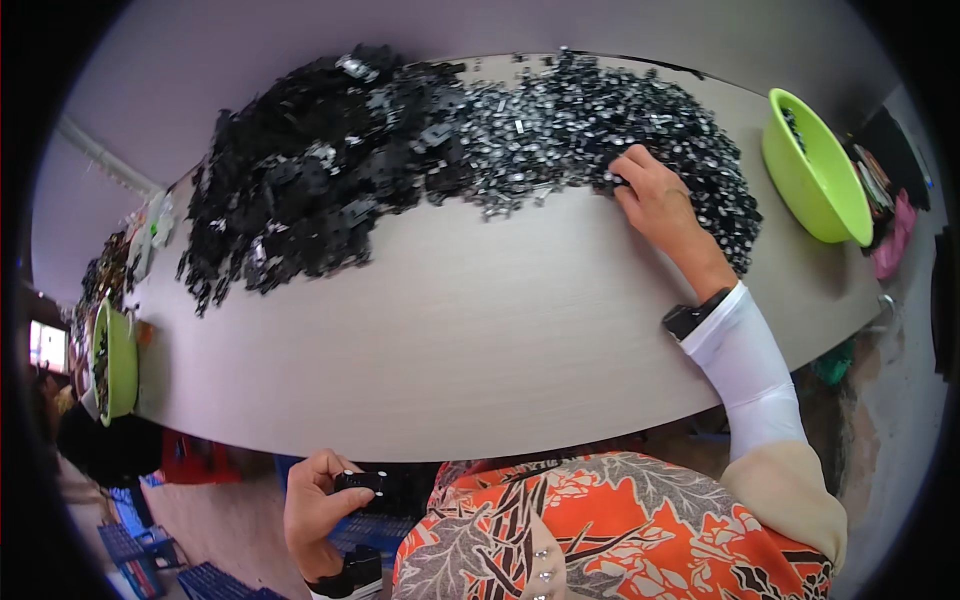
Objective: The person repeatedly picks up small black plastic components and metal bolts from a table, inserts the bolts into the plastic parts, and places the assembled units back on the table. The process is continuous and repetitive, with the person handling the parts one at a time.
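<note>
Below the table's near edge, my left hand point(318, 502) pinches a small flat black plastic piece point(372, 482) with several white or silvery dots on it, between thumb and fingers. My right hand point(652, 196) reaches forward to the front edge of a heap of small black and silver parts point(680, 125). Its fingers are bent together at the heap, and whatever they grip is hidden. Left of this heap, and running into it, lies a larger pile of flat black plastic pieces point(300, 180), some of them shiny.
Both piles rest on a pale curved table point(450, 330). At its right stands a tilted lime-green bowl point(815, 180) with small parts inside. Another green bowl point(118, 365) is at the left edge. Blue crates point(215, 582) and a red object point(200, 460) are below at left.
</note>
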`<move>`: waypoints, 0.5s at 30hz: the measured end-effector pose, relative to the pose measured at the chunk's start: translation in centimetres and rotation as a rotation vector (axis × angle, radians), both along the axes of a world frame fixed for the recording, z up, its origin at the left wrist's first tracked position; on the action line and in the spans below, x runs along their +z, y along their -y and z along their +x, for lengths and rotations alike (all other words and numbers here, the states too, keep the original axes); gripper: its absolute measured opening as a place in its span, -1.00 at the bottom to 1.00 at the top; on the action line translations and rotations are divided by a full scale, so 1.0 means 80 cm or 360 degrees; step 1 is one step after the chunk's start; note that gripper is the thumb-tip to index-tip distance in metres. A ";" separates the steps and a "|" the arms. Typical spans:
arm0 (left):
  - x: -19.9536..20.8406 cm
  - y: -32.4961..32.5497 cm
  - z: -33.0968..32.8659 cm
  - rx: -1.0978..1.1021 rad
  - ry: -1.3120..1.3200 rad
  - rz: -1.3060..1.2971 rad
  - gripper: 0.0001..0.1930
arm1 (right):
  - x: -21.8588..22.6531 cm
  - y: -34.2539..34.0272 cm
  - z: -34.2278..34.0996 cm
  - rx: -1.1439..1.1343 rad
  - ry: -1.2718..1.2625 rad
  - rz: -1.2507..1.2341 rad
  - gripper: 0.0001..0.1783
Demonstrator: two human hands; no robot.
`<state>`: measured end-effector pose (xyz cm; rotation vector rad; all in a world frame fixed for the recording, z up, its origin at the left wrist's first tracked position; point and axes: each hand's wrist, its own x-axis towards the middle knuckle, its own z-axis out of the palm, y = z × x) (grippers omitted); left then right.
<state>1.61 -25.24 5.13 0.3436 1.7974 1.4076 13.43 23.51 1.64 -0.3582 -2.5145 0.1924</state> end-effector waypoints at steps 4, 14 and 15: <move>0.003 0.037 -0.007 -0.0341 -0.0807 -0.1055 -0.73 | -0.003 0.002 -0.009 -0.0054 -0.0050 -0.0045 -0.89; 0.013 -0.232 -0.108 -0.0601 -0.1427 0.0214 -0.85 | 0.014 0.061 0.004 0.0250 0.0443 -0.1427 -0.88; 0.004 -0.264 -0.123 -0.0552 -0.1505 0.0189 -0.84 | 0.010 0.059 0.001 0.0214 0.0403 -0.1372 -0.88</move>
